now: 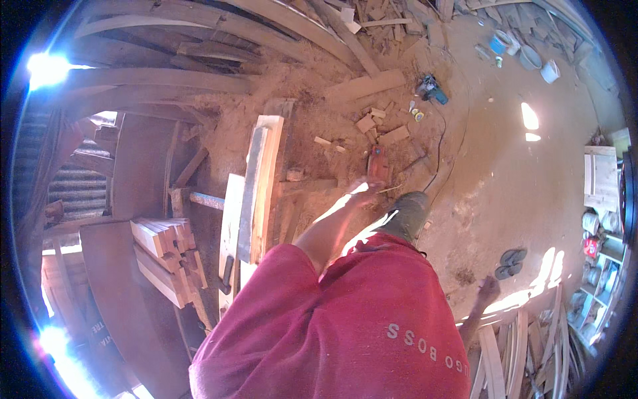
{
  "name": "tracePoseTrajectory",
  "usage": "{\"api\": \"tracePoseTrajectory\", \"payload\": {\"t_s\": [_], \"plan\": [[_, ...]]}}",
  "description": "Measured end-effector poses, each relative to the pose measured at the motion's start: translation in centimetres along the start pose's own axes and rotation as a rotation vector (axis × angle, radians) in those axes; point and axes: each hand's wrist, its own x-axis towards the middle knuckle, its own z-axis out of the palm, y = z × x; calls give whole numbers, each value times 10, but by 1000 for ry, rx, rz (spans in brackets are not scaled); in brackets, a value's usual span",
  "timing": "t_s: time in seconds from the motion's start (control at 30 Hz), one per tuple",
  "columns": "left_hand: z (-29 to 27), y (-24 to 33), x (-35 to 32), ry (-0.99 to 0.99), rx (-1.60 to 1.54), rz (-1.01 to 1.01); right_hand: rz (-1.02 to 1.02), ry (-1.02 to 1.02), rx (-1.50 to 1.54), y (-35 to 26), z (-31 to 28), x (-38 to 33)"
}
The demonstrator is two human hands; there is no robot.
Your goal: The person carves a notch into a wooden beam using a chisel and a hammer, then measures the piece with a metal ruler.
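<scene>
My left hand (363, 189) reaches forward, partly washed out by sunlight. Close to its fingers is a thin pale stick (391, 189); whether they grip it I cannot tell. Just beyond lies a red tool (378, 163) on the dusty ground, its kind unclear. Out to the right hangs my right hand (489, 288), small and blurred, with no object visible in it. A pair of dark sandals (510, 263) rests on the floor near that hand. To my left, long planks (267, 166) stand beside a dark-faced board (253, 193).
Cut timber pieces (163, 249) are stacked at the left. Ahead lie wood offcuts (393, 135), a blue power tool (432, 89) and a dark cable (438, 149). Buckets (530, 58) stand far right. Long wooden strips (515, 352) lie at lower right, near a shelf (606, 266).
</scene>
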Motion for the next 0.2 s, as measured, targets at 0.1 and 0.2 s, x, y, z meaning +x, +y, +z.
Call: {"api": "tracePoseTrajectory", "payload": {"t_s": [0.1, 0.2], "plan": [[64, 78, 35, -76, 481, 96, 22, 77, 337, -42, -54, 73], [125, 70, 117, -157, 1073, 854, 36, 109, 524, -43, -76, 146]]}}
